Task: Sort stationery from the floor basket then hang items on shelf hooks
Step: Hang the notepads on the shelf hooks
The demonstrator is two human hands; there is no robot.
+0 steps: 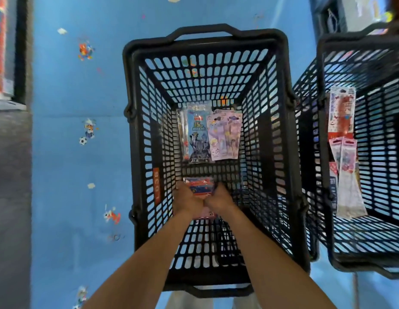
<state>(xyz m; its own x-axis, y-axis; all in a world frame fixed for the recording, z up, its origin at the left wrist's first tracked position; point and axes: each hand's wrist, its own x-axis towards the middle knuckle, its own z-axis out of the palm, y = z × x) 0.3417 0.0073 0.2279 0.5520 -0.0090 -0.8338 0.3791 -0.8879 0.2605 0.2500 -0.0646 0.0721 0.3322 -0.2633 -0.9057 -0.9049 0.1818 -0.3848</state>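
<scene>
— Is there any writing to read?
— A large "15" on the blue packet (pixel 198 139), which lies flat at the far end of the black basket (pixel 127 85). The smaller print is too blurred. An orange tag (pixel 155 185) on the basket's left wall bears digits, seemingly "1038".
— And the person's hands?
— Both are deep in that basket, at its near end. The left hand (pixel 187 200) and right hand (pixel 219 198) touch side by side, fingers curled round a red-and-blue packet (pixel 199 186) (its print is unreadable). A pink packet (pixel 206 214) shows just beneath the wrists.
— What lies around?
— A lilac packet (pixel 224 136) touches the blue one's right edge. A second black basket (pixel 323 152) stands just beside, holding a red-and-white packet (pixel 341 110), a pair of pink packets (pixel 343 150) and a long pale packet (pixel 350 197). The blue floor (pixel 82 108) carries cartoon prints. The forearms hide part of the near wall.
</scene>
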